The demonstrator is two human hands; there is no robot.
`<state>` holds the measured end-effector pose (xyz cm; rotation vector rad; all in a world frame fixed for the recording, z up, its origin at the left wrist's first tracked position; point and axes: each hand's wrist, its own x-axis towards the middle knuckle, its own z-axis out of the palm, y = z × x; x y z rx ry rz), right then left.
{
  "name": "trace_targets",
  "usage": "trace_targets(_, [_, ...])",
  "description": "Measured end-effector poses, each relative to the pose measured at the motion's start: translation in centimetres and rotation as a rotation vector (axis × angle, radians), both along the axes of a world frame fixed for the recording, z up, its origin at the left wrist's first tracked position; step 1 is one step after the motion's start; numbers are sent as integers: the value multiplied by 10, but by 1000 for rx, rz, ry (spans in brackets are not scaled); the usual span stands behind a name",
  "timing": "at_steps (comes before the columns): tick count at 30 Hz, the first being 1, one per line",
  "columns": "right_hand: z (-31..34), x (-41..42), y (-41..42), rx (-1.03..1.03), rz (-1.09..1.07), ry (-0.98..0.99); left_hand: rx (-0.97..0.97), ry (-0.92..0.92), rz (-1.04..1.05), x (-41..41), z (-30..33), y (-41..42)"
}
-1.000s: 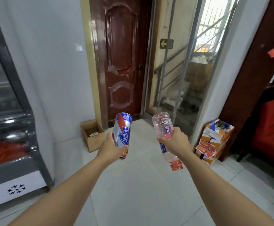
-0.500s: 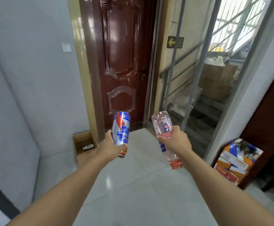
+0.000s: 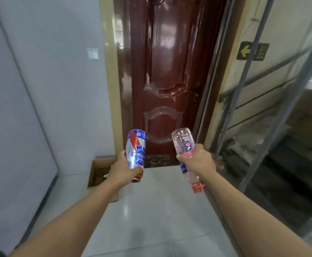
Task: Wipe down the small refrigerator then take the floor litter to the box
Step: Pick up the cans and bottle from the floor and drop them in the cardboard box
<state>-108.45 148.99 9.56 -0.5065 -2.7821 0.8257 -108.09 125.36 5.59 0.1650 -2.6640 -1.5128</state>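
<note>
- The left hand [image 3: 122, 168] was curled round the lower part of a blue, white and red can [image 3: 135, 152], which it held upside down, its printed lettering inverted and its top end pointing down toward the floor.
- The right hand [image 3: 198, 161] gripped a clear plastic bottle [image 3: 184, 145] round its middle, also inverted, with the pink cap [image 3: 198, 188] at the low end and the base tilted up toward the door.
- Both arms reached forward side by side, the can and the bottle near each other but apart, neither touching.
- An open cardboard box [image 3: 98, 173] sat on the pale tiled floor [image 3: 151, 219] at the far left, against the white wall [image 3: 40, 89] beside the door frame; the left hand and forearm hid part of it, and a small pale item lay inside, too small to make out.
- A glossy dark red door [image 3: 166, 71] stood straight ahead, shut.
- To the right, a glass panel with metal bars [image 3: 253, 89] showed a stairwell beyond, with a yellow arrow sign [image 3: 251, 51] on its wall.
</note>
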Motion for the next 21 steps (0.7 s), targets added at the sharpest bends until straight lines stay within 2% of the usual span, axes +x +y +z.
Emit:
trace_targets(8, [-14,-158,3,-6,193,-54,7,-44,133,-117,-9,9])
trace_targets(15, [-16,-297,-21,-28,303,-70,64,-74,235,-244,-20,-13])
trace_targets(21, [-12,-401,-54,-9,404,-95,40,-94,312,-326,-16,-35])
